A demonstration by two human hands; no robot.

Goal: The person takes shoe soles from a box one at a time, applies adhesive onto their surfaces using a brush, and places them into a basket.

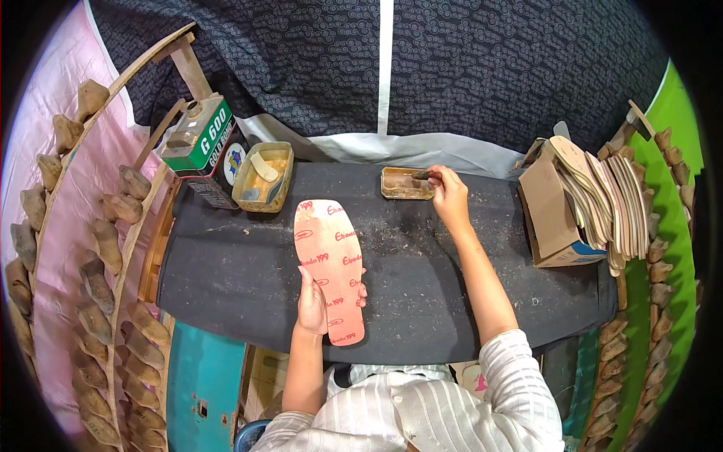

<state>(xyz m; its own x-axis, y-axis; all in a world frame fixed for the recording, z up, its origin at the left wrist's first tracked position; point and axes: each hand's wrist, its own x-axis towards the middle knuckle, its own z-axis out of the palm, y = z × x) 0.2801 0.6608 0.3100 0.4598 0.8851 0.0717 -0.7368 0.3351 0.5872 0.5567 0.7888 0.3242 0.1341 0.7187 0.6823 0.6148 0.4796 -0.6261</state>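
My left hand [311, 305] grips a salmon-pink shoe insole [329, 252] with red print, its wide end pointing away from me. The thumb lies along the left edge, and fingertips curl round the right edge. At the far middle of the table, my right hand [450, 196] pinches a small dark piece [420, 175], too small to name surely. That piece is over the right end of a shallow rectangular tin [386, 183] with a brownish inside. Whether it touches the tin I cannot tell.
A green-and-black can [200, 143] and a yellowish tub [280, 205] holding flat pieces stand at the far left. On the right, a cardboard box [544, 207] holds stacked insoles [602, 200]. Racks of shoe lasts [96, 282] flank the dark-covered table [226, 286].
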